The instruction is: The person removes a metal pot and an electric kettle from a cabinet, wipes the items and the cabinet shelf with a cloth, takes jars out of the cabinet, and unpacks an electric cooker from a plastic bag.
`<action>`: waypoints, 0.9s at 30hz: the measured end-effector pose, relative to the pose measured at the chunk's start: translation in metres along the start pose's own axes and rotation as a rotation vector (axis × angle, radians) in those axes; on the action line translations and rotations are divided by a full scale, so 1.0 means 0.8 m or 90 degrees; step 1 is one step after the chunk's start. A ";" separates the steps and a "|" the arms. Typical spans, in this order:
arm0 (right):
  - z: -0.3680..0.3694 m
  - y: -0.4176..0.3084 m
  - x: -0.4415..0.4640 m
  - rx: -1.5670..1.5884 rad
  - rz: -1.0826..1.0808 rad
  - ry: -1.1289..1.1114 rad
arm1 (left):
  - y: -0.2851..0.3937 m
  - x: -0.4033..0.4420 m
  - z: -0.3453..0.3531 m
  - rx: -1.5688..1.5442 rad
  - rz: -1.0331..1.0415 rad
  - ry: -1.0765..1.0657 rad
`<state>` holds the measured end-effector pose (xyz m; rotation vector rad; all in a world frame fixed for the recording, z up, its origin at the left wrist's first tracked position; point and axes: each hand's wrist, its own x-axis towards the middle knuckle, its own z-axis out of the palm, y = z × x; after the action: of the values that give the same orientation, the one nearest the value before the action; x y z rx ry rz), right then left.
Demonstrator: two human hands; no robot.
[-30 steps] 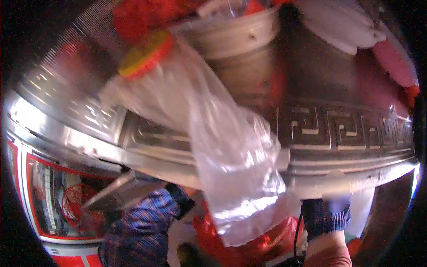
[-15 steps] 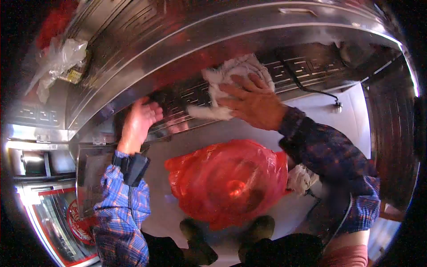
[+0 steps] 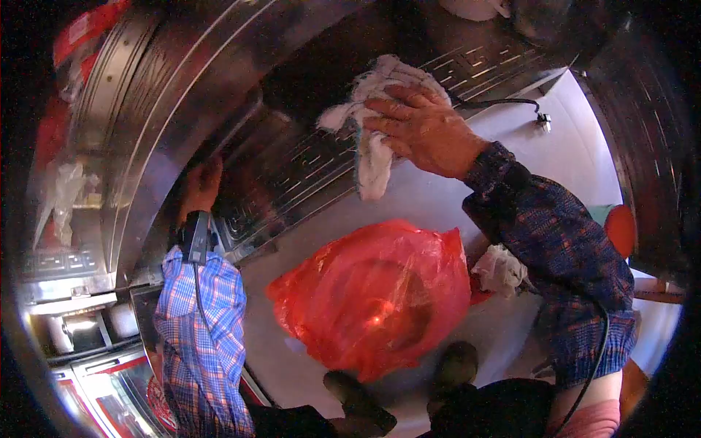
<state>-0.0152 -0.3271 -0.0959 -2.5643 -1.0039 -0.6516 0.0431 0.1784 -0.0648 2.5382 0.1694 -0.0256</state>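
Note:
My right hand [image 3: 431,130] presses a crumpled white cloth [image 3: 374,166] against the patterned metal shelf [image 3: 310,164], its fingers spread over the cloth. One end of the cloth hangs below the shelf edge. At the left, my left hand [image 3: 201,187] reaches into the shadow inside the metal unit; its fingers are dim and I cannot make out what they touch. Beneath both hands, a red plastic bag [image 3: 372,292] lies on the floor, with a dark round shape showing through it.
A black cable with a plug [image 3: 542,123] hangs at the right below the shelf. A crumpled whitish bundle [image 3: 500,270] lies beside the red bag. Two shoes [image 3: 456,363] stand at the bottom. Clear plastic [image 3: 64,197] hangs at the far left.
The right hand and cloth have shifted slightly along the shelf, and the cloth's end now hangs down. The left hand has gone from an open palm in the light into the shadowed interior.

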 end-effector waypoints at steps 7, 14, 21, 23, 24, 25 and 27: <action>0.013 0.004 0.004 -0.002 0.000 0.040 | 0.131 -0.067 0.030 0.064 0.086 0.058; 0.000 -0.011 0.019 0.020 0.015 -0.013 | 0.237 -0.089 0.082 -0.062 0.069 -0.035; 0.002 -0.005 0.013 0.013 0.015 0.005 | 0.187 0.018 0.176 -0.890 -0.038 -0.306; -0.001 -0.009 0.015 0.021 0.011 0.007 | 0.241 -0.031 0.148 -0.833 -0.082 -0.298; -0.004 -0.008 0.015 0.027 0.013 0.006 | 0.266 -0.062 0.128 -0.776 -0.127 -0.296; -0.005 -0.006 0.014 0.024 0.004 0.010 | 0.276 -0.090 0.108 -0.616 -0.095 -0.282; -0.002 -0.005 0.016 0.018 -0.007 -0.024 | 0.296 -0.163 0.052 -0.274 0.099 -0.210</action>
<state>-0.0101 -0.3177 -0.0871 -2.5570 -1.0319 -0.5900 -0.0552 -0.0539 0.0406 2.0750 -0.1401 -0.3110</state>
